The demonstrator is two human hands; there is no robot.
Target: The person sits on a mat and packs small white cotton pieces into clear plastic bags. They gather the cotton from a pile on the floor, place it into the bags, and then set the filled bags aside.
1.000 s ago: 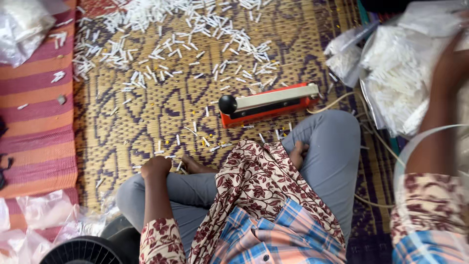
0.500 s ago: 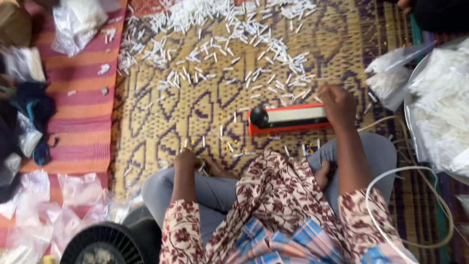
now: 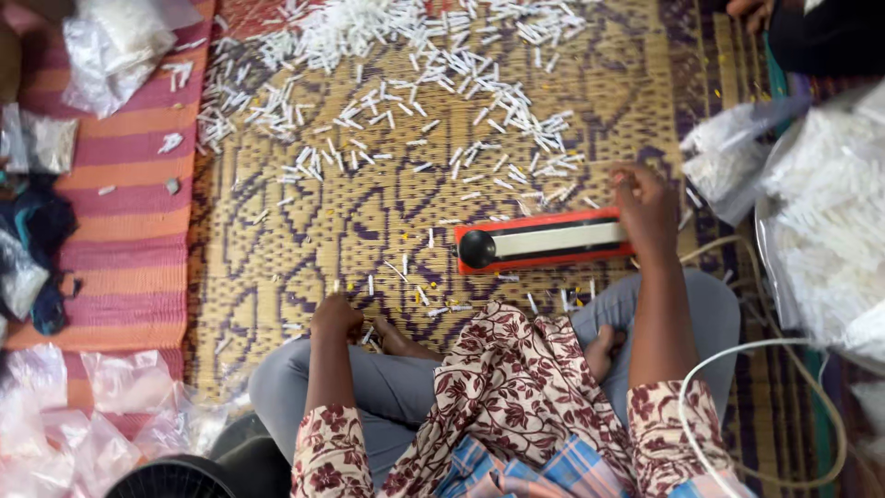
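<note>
White tubes [image 3: 433, 55] beyond red sealer [image 3: 544, 242]

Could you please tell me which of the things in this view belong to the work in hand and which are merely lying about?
In hand:
- red and white bar-shaped heat sealer with a black knob, right hand on its end
- small white tubes scattered on the woven mat
- left hand resting on the mat by a few tubes

Lying about:
- clear plastic bags
- dark blue cloth
- white cable
</note>
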